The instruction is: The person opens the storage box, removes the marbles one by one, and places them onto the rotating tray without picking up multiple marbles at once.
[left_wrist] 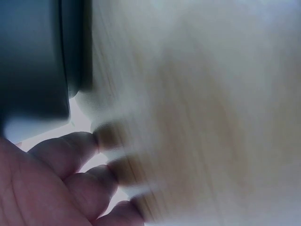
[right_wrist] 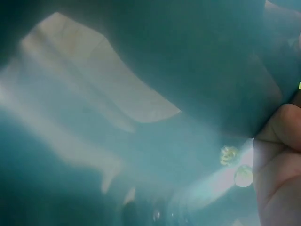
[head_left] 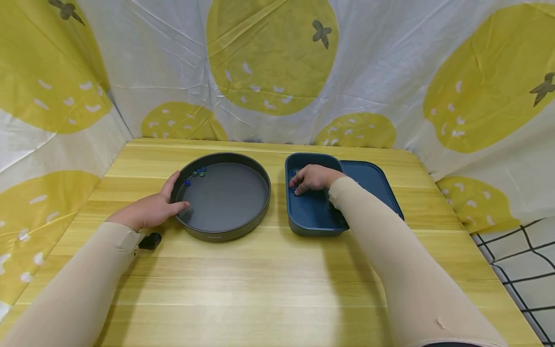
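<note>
So the backdrop is a white curtain [head_left: 269,127] with big yellow fruit prints, hung around a light wood table [head_left: 243,294], plus some black wire grid [head_left: 524,253] down in the right corner. On the table's left half there's a round dark grey pan [head_left: 230,197], and a handful of little marbles [head_left: 187,183], blue and greenish, are sitting in it near the upper left wall. The left hand [head_left: 151,208] has hold of that pan by its left rim, thumb over the inside and fingers along the outside. In the left wrist view those fingers look bent, right by the pan's wall.

To the right is a blue rectangular box [head_left: 314,212], with a flat blue lid-like piece [head_left: 366,176] beside it, partly hidden by the box and a beige sleeve [head_left: 386,231]. The right hand [head_left: 316,178] is down in the box, fingers curled right next to a few more marbles at its left side, but I honestly can't tell if it's pinching one
</note>
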Demonstrator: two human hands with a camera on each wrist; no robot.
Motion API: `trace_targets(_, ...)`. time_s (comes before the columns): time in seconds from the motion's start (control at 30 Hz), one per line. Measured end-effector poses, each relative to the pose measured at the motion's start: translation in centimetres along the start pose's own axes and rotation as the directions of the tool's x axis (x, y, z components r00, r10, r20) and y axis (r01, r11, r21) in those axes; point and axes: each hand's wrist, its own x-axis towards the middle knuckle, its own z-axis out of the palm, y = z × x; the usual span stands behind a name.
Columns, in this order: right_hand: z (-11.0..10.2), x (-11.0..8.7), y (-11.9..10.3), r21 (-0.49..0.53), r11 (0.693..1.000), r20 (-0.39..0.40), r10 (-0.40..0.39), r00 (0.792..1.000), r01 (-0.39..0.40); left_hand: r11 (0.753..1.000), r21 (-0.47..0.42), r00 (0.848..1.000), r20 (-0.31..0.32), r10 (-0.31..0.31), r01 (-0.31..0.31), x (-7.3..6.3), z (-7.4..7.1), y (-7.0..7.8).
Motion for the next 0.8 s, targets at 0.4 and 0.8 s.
trace_targets(0.4,-0.03,0.04,0.21,-0.005,1.0,0.006,-0.006,1.0,0.006,1.0,-0.02,1.0,0.0,-0.002,0.002,-0.03,0.0,0.19)
trace_targets(0.8,0.15,-0.09,0.15,0.041,0.998,0.004,0.042,0.999,-0.043,0.999,-0.039,1.0,0.011,-0.01,0.011,-0.13,-0.02,0.35)
